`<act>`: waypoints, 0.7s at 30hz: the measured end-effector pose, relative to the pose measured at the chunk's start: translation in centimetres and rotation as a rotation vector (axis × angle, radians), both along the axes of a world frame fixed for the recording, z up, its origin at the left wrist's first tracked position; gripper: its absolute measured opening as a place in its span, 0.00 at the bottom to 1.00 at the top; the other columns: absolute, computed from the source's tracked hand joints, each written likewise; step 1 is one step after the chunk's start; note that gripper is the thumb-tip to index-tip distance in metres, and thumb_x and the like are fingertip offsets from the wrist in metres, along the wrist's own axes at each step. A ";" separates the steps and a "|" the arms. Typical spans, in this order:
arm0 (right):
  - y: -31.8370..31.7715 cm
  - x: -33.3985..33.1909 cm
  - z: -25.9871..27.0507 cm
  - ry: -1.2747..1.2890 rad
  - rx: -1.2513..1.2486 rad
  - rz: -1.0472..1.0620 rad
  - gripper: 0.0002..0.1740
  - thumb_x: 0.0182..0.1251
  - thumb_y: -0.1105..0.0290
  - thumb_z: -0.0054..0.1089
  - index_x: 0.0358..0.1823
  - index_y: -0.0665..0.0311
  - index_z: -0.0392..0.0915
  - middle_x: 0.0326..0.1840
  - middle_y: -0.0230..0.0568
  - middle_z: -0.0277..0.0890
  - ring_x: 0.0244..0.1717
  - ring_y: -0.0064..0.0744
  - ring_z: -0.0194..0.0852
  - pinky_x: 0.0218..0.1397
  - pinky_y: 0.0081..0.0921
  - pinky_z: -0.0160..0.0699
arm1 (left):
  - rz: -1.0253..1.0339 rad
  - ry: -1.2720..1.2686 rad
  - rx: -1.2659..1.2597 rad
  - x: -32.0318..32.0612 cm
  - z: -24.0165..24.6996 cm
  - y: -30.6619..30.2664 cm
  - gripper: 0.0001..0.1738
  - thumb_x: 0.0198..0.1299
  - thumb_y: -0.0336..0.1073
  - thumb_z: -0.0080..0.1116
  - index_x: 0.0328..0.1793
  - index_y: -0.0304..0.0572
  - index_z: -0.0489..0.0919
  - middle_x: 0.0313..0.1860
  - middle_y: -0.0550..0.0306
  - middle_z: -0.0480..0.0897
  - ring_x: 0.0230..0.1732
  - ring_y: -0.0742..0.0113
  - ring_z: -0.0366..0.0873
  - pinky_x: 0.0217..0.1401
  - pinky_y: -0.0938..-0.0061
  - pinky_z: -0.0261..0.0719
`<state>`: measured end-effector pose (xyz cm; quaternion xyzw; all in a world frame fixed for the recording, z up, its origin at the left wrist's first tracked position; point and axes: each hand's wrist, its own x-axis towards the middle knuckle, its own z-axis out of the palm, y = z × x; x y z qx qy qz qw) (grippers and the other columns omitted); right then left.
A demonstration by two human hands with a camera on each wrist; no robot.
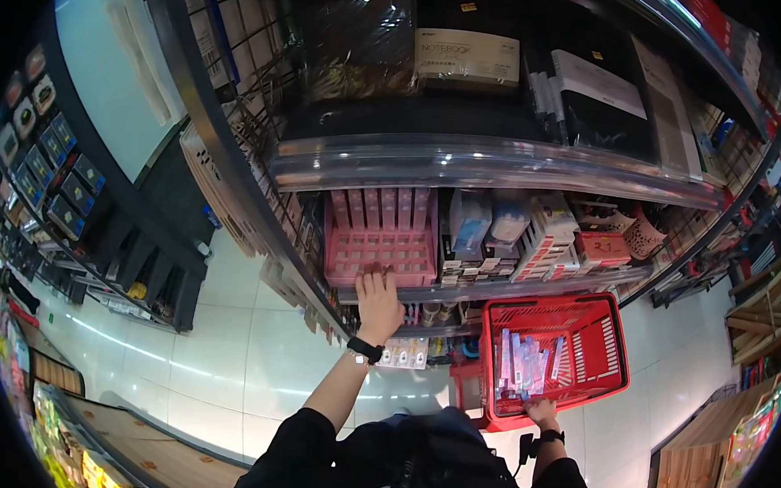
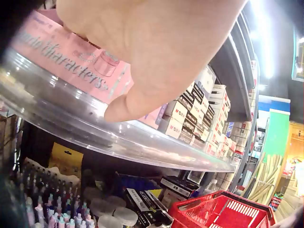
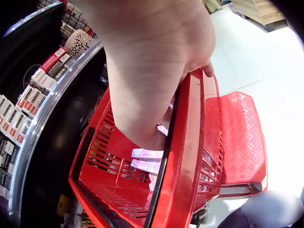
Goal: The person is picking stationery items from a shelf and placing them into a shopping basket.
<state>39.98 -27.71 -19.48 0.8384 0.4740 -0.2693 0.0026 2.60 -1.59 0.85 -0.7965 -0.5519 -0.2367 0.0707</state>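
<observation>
In the head view a pink display box (image 1: 381, 254) stands on the shelf, with upright pink packs (image 1: 382, 209) at its back and rows of slots in front. My left hand (image 1: 379, 308) grips its front wall, fingers over the edge; the left wrist view shows my thumb outside the printed front (image 2: 71, 59), against the shelf edge. My right hand (image 1: 541, 412) holds the near rim of a red basket (image 1: 597, 382); in the right wrist view the hand (image 3: 152, 71) reaches over that rim. Pink and purple slim packs (image 1: 526, 364) lie inside the basket.
Boxed goods (image 1: 547, 240) and a red box (image 1: 601, 248) share the shelf to the right. Notebooks (image 1: 467, 56) lie above, behind a clear shelf edge (image 1: 503, 166). Pens (image 2: 57, 213) and round tubs stand below. A red step or stool (image 3: 242, 137) is beside the basket.
</observation>
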 end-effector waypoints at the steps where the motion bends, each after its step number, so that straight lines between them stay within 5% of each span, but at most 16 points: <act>1: 0.0 -0.1 0.3 0.012 0.006 -0.006 0.17 0.43 0.58 0.44 0.32 0.50 0.81 0.37 0.39 0.77 0.44 0.37 0.70 0.54 0.34 0.53 | 0.004 0.002 -0.003 0.0 0.0 0.1 0.37 0.34 0.34 0.57 0.56 0.32 0.60 0.51 0.39 0.64 0.55 0.45 0.59 0.62 0.53 0.50; 3: -0.1 -0.1 0.1 -0.001 0.015 -0.008 0.16 0.43 0.58 0.46 0.31 0.50 0.81 0.38 0.38 0.77 0.46 0.39 0.69 0.55 0.35 0.53 | -0.009 0.020 0.006 -0.3 -0.1 0.1 0.36 0.34 0.34 0.57 0.55 0.32 0.62 0.50 0.40 0.65 0.54 0.46 0.60 0.62 0.54 0.50; 6: 0.7 0.5 -0.5 0.007 -0.005 -0.019 0.22 0.47 0.50 0.49 0.42 0.50 0.78 0.41 0.39 0.77 0.52 0.35 0.68 0.61 0.41 0.45 | 0.002 0.028 0.023 -0.3 0.0 0.3 0.36 0.33 0.35 0.58 0.54 0.33 0.62 0.50 0.41 0.65 0.53 0.47 0.61 0.62 0.54 0.51; 9: 3.8 -0.8 2.6 -0.128 -0.437 0.021 0.31 0.52 0.50 0.48 0.53 0.63 0.68 0.52 0.60 0.66 0.61 0.45 0.58 0.65 0.43 0.47 | -0.001 0.030 0.037 -0.1 0.1 0.4 0.36 0.34 0.36 0.58 0.54 0.34 0.63 0.48 0.43 0.66 0.51 0.48 0.61 0.60 0.55 0.52; 11: 6.7 -2.3 7.4 0.218 -0.220 -0.059 0.32 0.52 0.49 0.52 0.51 0.68 0.68 0.52 0.60 0.66 0.58 0.47 0.62 0.59 0.36 0.60 | 0.000 0.045 0.037 -0.3 0.0 0.7 0.36 0.35 0.38 0.59 0.54 0.34 0.63 0.46 0.43 0.66 0.50 0.48 0.62 0.59 0.56 0.54; 13: 8.4 -4.1 11.3 0.275 -0.045 0.130 0.27 0.56 0.52 0.50 0.49 0.67 0.69 0.47 0.56 0.71 0.50 0.48 0.69 0.51 0.28 0.68 | 0.010 -0.085 -0.090 -0.3 -0.3 1.0 0.34 0.39 0.42 0.59 0.53 0.33 0.63 0.44 0.43 0.66 0.48 0.47 0.61 0.56 0.56 0.55; 15: 13.6 -7.1 19.8 0.634 0.168 0.535 0.20 0.61 0.57 0.46 0.45 0.67 0.71 0.40 0.48 0.74 0.43 0.43 0.72 0.47 0.29 0.68 | 0.051 -0.250 -0.034 0.5 0.7 1.2 0.34 0.44 0.46 0.58 0.54 0.32 0.62 0.46 0.40 0.66 0.47 0.46 0.61 0.51 0.56 0.57; 17: 16.8 -10.0 25.8 0.785 0.252 0.547 0.15 0.63 0.63 0.46 0.42 0.66 0.72 0.37 0.42 0.74 0.40 0.38 0.71 0.45 0.27 0.68 | 0.087 -0.263 -0.087 0.8 0.4 2.1 0.32 0.47 0.46 0.55 0.53 0.31 0.64 0.48 0.38 0.66 0.51 0.44 0.61 0.55 0.54 0.56; 19: 18.3 -11.7 29.2 0.790 0.359 0.551 0.11 0.60 0.66 0.48 0.38 0.66 0.73 0.36 0.42 0.74 0.39 0.38 0.71 0.44 0.29 0.68 | 0.002 -0.309 -0.057 1.1 0.3 2.9 0.31 0.48 0.46 0.55 0.53 0.32 0.65 0.50 0.38 0.65 0.54 0.43 0.59 0.57 0.54 0.55; 21: 22.1 -14.8 34.5 0.503 0.881 0.774 0.08 0.57 0.69 0.49 0.35 0.65 0.73 0.33 0.42 0.72 0.35 0.41 0.70 0.40 0.31 0.68 | -0.068 -0.357 -0.024 1.9 0.7 3.8 0.30 0.49 0.47 0.54 0.53 0.33 0.66 0.53 0.38 0.65 0.57 0.42 0.58 0.59 0.53 0.53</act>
